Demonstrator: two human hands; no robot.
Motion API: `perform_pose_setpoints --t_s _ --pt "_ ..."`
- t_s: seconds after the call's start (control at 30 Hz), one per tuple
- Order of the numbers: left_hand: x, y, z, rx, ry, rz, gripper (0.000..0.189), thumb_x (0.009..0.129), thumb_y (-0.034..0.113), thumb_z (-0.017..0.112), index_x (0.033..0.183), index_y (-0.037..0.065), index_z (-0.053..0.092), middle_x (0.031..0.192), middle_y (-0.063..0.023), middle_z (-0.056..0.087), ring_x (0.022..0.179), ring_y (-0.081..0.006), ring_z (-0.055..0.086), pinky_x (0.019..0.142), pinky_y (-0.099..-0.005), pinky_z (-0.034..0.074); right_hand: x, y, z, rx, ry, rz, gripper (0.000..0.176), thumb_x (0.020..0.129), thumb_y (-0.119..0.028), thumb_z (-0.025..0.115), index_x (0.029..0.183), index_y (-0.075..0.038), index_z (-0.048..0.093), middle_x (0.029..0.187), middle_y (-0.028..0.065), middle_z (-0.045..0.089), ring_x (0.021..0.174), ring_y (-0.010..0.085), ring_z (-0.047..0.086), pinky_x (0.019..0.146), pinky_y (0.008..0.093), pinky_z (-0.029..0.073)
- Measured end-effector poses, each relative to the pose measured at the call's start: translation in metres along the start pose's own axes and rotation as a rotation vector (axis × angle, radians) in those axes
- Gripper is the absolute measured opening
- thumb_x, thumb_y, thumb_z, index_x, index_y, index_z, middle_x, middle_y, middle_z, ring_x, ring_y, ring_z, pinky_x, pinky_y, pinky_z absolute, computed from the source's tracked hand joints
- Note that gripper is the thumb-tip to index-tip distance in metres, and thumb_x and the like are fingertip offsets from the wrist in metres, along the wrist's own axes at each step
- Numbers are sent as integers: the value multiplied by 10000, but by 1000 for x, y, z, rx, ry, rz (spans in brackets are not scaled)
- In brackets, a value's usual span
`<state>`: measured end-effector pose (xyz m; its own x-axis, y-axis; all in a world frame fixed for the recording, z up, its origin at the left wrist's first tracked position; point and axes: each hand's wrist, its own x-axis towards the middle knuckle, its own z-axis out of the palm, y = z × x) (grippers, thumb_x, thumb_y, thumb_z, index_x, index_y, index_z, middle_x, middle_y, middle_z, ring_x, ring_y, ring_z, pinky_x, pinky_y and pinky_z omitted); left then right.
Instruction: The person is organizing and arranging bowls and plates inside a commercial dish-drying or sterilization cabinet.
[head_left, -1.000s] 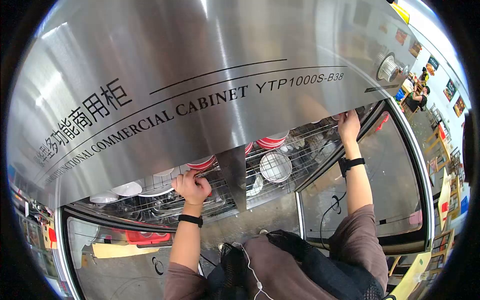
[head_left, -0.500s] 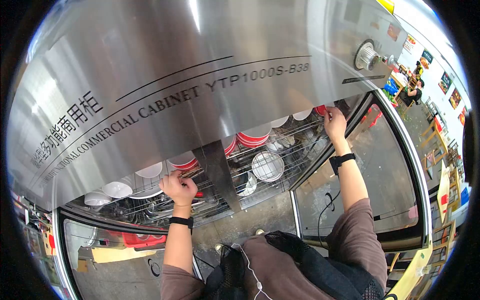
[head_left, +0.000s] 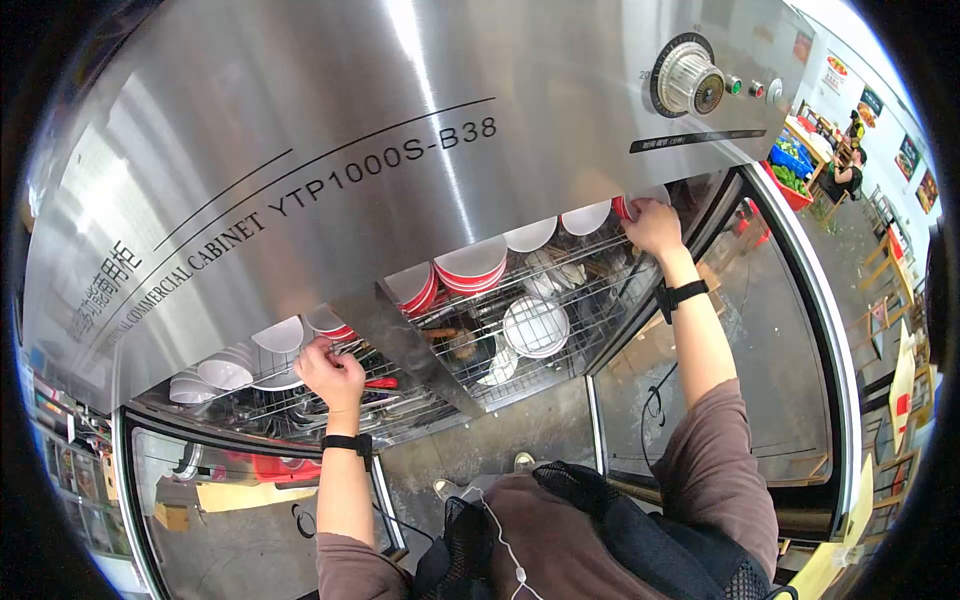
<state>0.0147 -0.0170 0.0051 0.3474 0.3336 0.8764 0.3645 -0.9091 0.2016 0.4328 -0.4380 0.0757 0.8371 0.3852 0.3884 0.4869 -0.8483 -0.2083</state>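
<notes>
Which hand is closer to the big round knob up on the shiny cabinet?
Right. The right hand is below the knob; the left hand grips the wire rack, far lower and off to the left.

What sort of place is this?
Probably a restaurant or canteen: a steel commercial cabinet with a wire rack of stacked bowls, plus dining tables and wall posters at the far right.

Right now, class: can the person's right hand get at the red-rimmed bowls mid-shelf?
Probably yes: the right hand rests at that same wire shelf, nothing closes it off, and the red-rimmed bowls sit just along it.
</notes>
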Motion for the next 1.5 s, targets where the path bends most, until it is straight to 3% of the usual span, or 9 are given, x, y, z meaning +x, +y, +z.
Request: perform_pose_setpoints --t_s 0.23,0.43,0.73,0.87,1.1,1.23,1.3,1.43,1.5 --pt "-1 -1 1 10 -12 -11 295 674 8 580 967 36 567 827 -107 587 760 -322 540 809 -452 381 29 22 29 116 -68 -169 456 865 -225 712 1260 -9 642 1178 284 684 1146 440 638 979 475 527" --pt "1 -1 3 12 28 12 296 658 4 573 952 43 563 850 -110 609 750 -324 531 790 -448 376 45 26 20 208 -377 -15 721 871 -206 716 1503 8 445 1531 263 470 1438 385 438 1200 422 361" --pt "1 -5 8 2 101 77 280 646 2 573 920 59 575 838 -106 615 731 -320 527 760 -443 369 41 27 29 172 -179 -262 685 797 -247 804 1388 -1 558 1442 260 554 1365 409 499 1160 434 401" --pt "1 -7 8 -27 76 62 278 641 7 576 912 67 585 792 -91 590 703 -312 513 722 -440 350 20 1 -3 192 -167 -111 474 811 -312 792 1170 -15 711 1226 236 684 1182 420 615 1041 471 485" --pt "0 -12 7 -93 74 82 282 647 -3 566 918 70 594 782 -72 594 680 -301 495 715 -436 338 -9 -29 -32 1 -2 7 384 823 -272 797 1118 -36 731 1123 191 728 1060 388 682 933 462 550" --pt "-2 -19 10 -141 79 116 296 654 -2 572 938 77 599 787 -65 592 678 -297 492 703 -433 324 -36 -91 -57 57 196 -78 305 841 -254 767 1048 -35 722 1042 178 732 954 383 692 841 464 563" --pt "-3 -19 8 -168 54 105 304 658 -2 574 950 76 601 780 -66 584 683 -301 497 704 -437 323 -45 -114 -54 162 96 -180 244 841 -200 760 1027 -47 719 1009 181 716 962 391 687 825 455 558" --pt "1 -17 4 -209 45 110 308 668 -3 578 964 75 607 787 -73 584 701 -305 508 708 -442 326 -66 -175 -59 253 193 -551 204 841 -132 737 1021 -37 716 1025 175 708 952 393 683 825 452 557" --pt "3 -16 1 -213 39 120 320 674 -5 582 984 71 604 812 -75 595 713 -309 512 718 -446 336 -66 -185 -57 139 184 -467 197 844 -147 719 1015 -49 720 983 168 713 921 390 689 796 466 560"
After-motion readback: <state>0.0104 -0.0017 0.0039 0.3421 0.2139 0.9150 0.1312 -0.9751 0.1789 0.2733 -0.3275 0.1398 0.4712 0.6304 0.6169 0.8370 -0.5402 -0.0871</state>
